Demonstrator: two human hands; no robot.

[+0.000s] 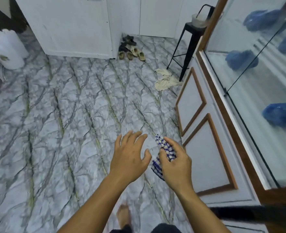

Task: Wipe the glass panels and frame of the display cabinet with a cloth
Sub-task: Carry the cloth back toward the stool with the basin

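From the head camera we look down at our own two hands over the floor. The cloth (pixel 166 148) is a small blue-and-white checked piece, bunched up. Our right hand (pixel 176 165) grips it, fingers curled round its middle; one crumpled end sticks up past the fingertips and the other hangs below the palm. Our left hand (pixel 130 153) is loose, fingers spread and holding nothing, with its thumb just beside the cloth's lower end. The cloth is in the air in front of us, near the cabinet's (pixel 223 105) lower doors but apart from them.

The cabinet runs along our right side. Its glass (pixel 250 98) is set in a brown wooden frame with a white inner edge, and below it are white doors with brown trim. Behind the glass, blue wrapped bundles (pixel 281 114) sit on the shelves.

The floor (pixel 71 115) is grey-white marble pattern with dark veins. A bare foot (pixel 123 216) shows at the bottom edge. Farther off, a cream rag (pixel 165 80) lies crumpled on the floor by the legs of a black stool (pixel 189 46), which carries a clear tub (pixel 198 20). Several shoes (pixel 132 51) lie at the corner of a white panelled wall (pixel 71 26). A white bag (pixel 7 49) stands at the far left.
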